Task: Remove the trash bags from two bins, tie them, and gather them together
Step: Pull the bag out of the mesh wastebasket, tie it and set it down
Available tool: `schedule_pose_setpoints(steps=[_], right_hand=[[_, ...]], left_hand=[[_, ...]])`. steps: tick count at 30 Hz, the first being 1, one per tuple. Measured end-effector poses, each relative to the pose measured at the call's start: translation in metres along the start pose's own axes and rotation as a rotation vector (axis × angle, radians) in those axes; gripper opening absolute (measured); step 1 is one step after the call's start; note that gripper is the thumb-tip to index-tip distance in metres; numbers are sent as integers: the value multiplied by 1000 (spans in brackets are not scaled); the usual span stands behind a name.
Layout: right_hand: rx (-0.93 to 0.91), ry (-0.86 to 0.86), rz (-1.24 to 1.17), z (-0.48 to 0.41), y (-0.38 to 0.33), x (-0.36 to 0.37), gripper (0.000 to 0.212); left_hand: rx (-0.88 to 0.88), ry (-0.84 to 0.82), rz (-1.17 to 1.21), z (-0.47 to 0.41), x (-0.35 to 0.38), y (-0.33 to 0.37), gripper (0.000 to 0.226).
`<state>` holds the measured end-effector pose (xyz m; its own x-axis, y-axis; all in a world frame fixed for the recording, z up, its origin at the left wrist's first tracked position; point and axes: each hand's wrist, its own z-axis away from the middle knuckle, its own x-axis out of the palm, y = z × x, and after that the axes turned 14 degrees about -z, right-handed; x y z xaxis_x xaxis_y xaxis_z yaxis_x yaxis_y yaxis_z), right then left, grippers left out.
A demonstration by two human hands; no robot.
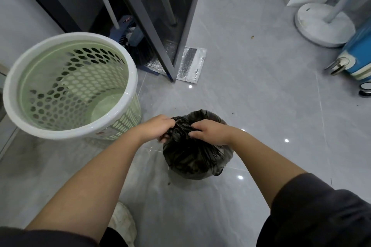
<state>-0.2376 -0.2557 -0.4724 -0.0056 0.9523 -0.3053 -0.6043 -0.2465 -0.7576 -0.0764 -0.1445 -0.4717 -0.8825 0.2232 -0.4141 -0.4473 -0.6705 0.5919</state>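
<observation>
A full black trash bag (192, 158) sits on the grey tiled floor in front of me. My left hand (158, 128) and my right hand (210, 131) both grip the gathered plastic at the bag's mouth, close together at its top. To the left stands a pale green perforated bin (70, 124) with a white rim; it has no bag in it and its inside is bare.
A dark glass door frame (180, 46) stands behind the bag, with a silver foil pouch (190, 64) at its foot and a broom and blue dustpan (130, 32) behind it. At right are a white fan base (323, 24) and a blue wheeled case (357, 56). My shoe (122, 222) is near the bottom.
</observation>
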Motion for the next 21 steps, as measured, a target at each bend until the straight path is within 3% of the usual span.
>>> schedule_pose_setpoints(steps=[5, 9, 14, 16, 18, 21], right_hand=[[-32, 11, -75, -2, -6, 0, 28], [24, 76, -248, -3, -1, 3, 24], [19, 80, -404, -8, -7, 7, 28], [50, 98, -456, -12, -8, 8, 25], [84, 95, -483, -13, -9, 9, 32], [85, 51, -465, -11, -8, 9, 50]], left_hand=[[-106, 45, 341, -4, 2, -6, 23], [-10, 104, 646, -3, 4, -3, 44], [67, 121, 970, 0, 8, 8, 35], [96, 155, 898, 0, 12, 11, 34], [125, 173, 678, -1, 15, 8, 37], [283, 283, -13, -4, 17, -3, 41]])
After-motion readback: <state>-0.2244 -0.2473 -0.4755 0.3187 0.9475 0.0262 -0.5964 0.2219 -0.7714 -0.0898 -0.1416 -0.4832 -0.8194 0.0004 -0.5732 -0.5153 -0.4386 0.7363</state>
